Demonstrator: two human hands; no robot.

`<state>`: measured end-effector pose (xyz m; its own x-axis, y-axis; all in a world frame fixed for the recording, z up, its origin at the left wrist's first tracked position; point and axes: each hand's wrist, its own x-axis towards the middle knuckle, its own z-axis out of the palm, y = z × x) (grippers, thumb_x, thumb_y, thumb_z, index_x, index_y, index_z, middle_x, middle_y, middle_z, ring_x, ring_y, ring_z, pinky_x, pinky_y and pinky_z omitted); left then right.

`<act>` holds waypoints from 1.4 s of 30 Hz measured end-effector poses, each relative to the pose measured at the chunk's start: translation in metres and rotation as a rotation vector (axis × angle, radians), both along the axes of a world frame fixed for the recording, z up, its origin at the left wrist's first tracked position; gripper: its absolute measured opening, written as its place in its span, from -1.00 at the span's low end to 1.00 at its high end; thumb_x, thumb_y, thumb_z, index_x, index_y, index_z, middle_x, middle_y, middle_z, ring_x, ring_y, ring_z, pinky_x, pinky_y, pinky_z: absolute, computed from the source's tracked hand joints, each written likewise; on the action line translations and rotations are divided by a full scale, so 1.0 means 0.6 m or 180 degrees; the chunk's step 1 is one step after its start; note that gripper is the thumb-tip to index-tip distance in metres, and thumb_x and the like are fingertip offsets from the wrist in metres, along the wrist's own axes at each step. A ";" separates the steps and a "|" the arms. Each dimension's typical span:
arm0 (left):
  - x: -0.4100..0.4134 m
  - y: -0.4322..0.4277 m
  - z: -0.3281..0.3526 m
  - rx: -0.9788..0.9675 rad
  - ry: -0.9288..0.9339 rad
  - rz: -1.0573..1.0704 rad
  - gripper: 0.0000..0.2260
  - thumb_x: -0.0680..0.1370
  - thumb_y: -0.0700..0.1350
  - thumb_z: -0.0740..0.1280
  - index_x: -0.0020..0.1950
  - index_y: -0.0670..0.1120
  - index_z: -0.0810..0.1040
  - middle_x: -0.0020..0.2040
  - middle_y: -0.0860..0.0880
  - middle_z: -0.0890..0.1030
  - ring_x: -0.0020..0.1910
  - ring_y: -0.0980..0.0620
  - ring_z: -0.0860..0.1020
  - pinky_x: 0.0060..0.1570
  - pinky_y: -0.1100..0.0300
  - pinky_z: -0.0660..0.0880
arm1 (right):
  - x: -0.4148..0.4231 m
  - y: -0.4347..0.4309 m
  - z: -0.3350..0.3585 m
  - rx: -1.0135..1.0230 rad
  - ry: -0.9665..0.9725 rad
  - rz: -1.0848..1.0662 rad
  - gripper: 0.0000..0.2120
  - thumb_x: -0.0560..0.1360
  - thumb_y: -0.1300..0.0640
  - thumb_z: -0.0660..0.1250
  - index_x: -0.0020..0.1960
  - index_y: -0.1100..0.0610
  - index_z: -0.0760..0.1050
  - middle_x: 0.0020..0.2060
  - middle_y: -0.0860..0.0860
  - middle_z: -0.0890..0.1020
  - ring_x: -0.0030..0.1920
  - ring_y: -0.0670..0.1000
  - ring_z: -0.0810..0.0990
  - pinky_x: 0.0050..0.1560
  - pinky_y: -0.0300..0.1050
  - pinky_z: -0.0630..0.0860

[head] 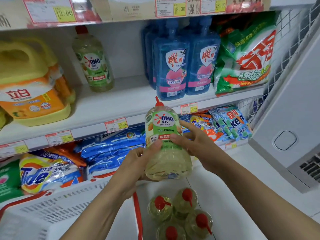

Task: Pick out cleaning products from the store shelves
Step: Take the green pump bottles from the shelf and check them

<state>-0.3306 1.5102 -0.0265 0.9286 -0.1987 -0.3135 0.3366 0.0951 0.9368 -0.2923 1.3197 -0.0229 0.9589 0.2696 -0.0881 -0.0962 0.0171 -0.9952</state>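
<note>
On the middle shelf (121, 101) a big yellow jug (32, 80) stands at the left. Lower, the left hand (138, 163) holds the detergent bottle (164, 129) near its base, fingers curled round it and thumb pressed on the label. The bottle is upright in the air, in front of the shelf edge. The right hand (195, 146) grips its right side. Four red-capped bottles (180, 213) stand below it.

left hand (138, 161): gripping bottle (166, 163) low, thumb up | right hand (195, 146): fingers wrapped round its side
</note>
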 end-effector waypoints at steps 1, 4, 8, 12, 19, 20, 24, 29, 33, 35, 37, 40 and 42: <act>0.001 0.007 0.001 0.0059 0.0009 0.0001 -0.36 0.30 0.31 0.40 0.15 -0.15 0.61 -0.01 -0.11 0.71 -0.07 -0.09 0.70 -0.26 0.12 0.63 | 0.000 0.002 0.001 0.0124 -0.0028 0.0010 -0.44 0.24 -0.08 0.52 0.22 -0.19 0.49 0.01 0.04 0.71 -0.03 0.01 0.72 -0.17 -0.15 0.62; 0.007 0.025 0.004 0.0064 -0.0064 -0.0027 -0.40 0.31 0.37 0.35 0.17 0.00 0.62 0.04 -0.06 0.71 0.01 -0.05 0.68 -0.07 0.01 0.64 | 0.000 0.010 0.000 0.0493 -0.0139 0.0055 -0.42 0.26 0.05 0.51 0.24 -0.19 0.44 -0.03 -0.05 0.73 -0.02 -0.02 0.72 -0.18 -0.19 0.62; 0.006 0.042 0.006 0.0025 -0.0479 0.0148 -0.43 0.33 0.18 0.52 0.27 0.01 0.53 0.06 -0.06 0.70 0.02 -0.05 0.68 -0.18 0.08 0.62 | -0.005 0.032 0.000 0.0382 -0.0398 0.0115 -0.20 0.29 0.14 0.51 0.45 -0.09 0.28 0.13 0.04 0.67 0.10 0.01 0.68 -0.05 -0.13 0.63; 0.011 0.063 0.014 0.0266 -0.0983 0.0409 -0.47 0.33 0.15 0.51 0.25 0.06 0.51 0.08 -0.01 0.69 0.03 -0.06 0.68 -0.03 -0.05 0.62 | 0.014 0.053 0.022 -0.0013 -0.0484 0.0533 -0.09 0.35 -0.01 0.54 0.54 -0.23 0.10 0.20 -0.11 0.60 0.14 -0.12 0.64 -0.06 -0.25 0.60; 0.044 0.114 0.070 0.0529 -0.1495 0.0650 -0.79 0.49 0.21 0.23 -0.04 0.31 0.65 -0.06 0.24 0.69 -0.10 0.27 0.65 -0.30 0.41 0.54 | 0.081 0.142 0.053 0.0143 -0.0570 0.0706 -0.47 0.38 0.14 0.54 0.05 -0.46 0.50 0.01 -0.14 0.72 -0.03 -0.10 0.71 -0.19 -0.28 0.61; 0.055 0.125 0.081 0.0558 -0.1568 0.0539 -0.79 0.53 0.17 0.22 0.00 0.31 0.65 -0.03 0.25 0.68 -0.08 0.29 0.64 -0.30 0.44 0.53 | 0.096 0.151 0.057 0.0230 -0.0501 0.0630 -0.55 0.38 0.09 0.52 0.03 -0.43 0.53 0.00 -0.11 0.72 -0.05 -0.09 0.72 -0.22 -0.26 0.61; 0.137 0.187 0.107 0.0839 -0.1585 0.0641 -0.80 0.61 0.03 0.22 0.16 0.09 0.60 0.04 0.10 0.69 0.02 0.13 0.65 -0.08 0.26 0.60 | 0.172 0.193 0.077 0.0412 -0.0324 0.0276 -0.47 0.31 -0.12 0.56 0.23 -0.20 0.47 0.03 -0.12 0.72 -0.01 -0.07 0.72 -0.22 -0.22 0.61; 0.260 0.260 0.089 0.1643 -0.1640 0.1471 -0.82 0.59 -0.01 0.29 0.16 -0.03 0.52 0.03 0.04 0.60 0.03 0.06 0.54 0.18 0.03 0.49 | 0.292 0.242 0.100 0.0062 -0.0722 -0.0395 -0.29 0.25 -0.08 0.61 0.28 -0.10 0.34 0.10 -0.09 0.65 0.05 -0.11 0.67 0.03 -0.16 0.61; 0.338 0.284 0.064 0.2001 -0.1685 0.1650 -0.64 0.57 -0.02 0.34 0.31 -0.16 0.46 0.16 -0.07 0.56 0.16 -0.05 0.52 0.14 0.14 0.42 | 0.387 0.279 0.085 -0.0045 -0.1314 -0.0760 -0.22 0.30 0.21 0.61 0.35 -0.03 0.23 0.12 -0.16 0.54 0.10 -0.26 0.58 0.14 -0.40 0.48; 0.368 0.287 0.056 0.2036 -0.1701 0.1606 -0.59 0.57 -0.01 0.35 0.37 -0.14 0.42 0.20 -0.06 0.54 0.21 -0.04 0.50 0.08 0.23 0.33 | 0.422 0.291 0.072 -0.0196 -0.1525 -0.0860 -0.02 0.29 0.21 0.62 0.50 0.03 0.08 0.21 -0.15 0.48 0.26 -0.12 0.50 0.32 -0.25 0.40; 0.393 0.286 0.051 0.2064 -0.1788 0.1546 -0.50 0.56 0.01 0.36 0.45 -0.11 0.34 0.32 -0.09 0.50 0.22 0.03 0.45 0.09 0.28 0.29 | 0.450 0.297 0.057 -0.0411 -0.1673 -0.0929 0.06 0.28 0.16 0.64 0.54 0.00 0.01 0.24 -0.17 0.45 0.32 -0.06 0.47 0.39 -0.11 0.39; 0.429 0.283 0.054 0.1743 -0.1789 0.1555 -0.39 0.52 0.02 0.40 0.51 -0.01 0.23 0.42 -0.04 0.42 0.13 0.18 0.35 -0.07 0.56 0.30 | 0.482 0.297 0.039 -0.0497 -0.1778 -0.0976 0.10 0.26 0.18 0.65 0.56 -0.02 0.02 0.31 -0.11 0.49 0.33 0.01 0.50 0.37 0.09 0.45; 0.454 0.281 0.056 0.1540 -0.1719 0.1636 -0.36 0.51 0.00 0.42 0.50 0.01 0.20 0.42 -0.01 0.41 0.17 0.18 0.37 -0.07 0.61 0.29 | 0.494 0.298 0.033 -0.0415 -0.1808 -0.0948 0.09 0.25 0.20 0.65 0.56 -0.04 0.04 0.32 -0.09 0.50 0.32 -0.01 0.51 0.34 0.10 0.48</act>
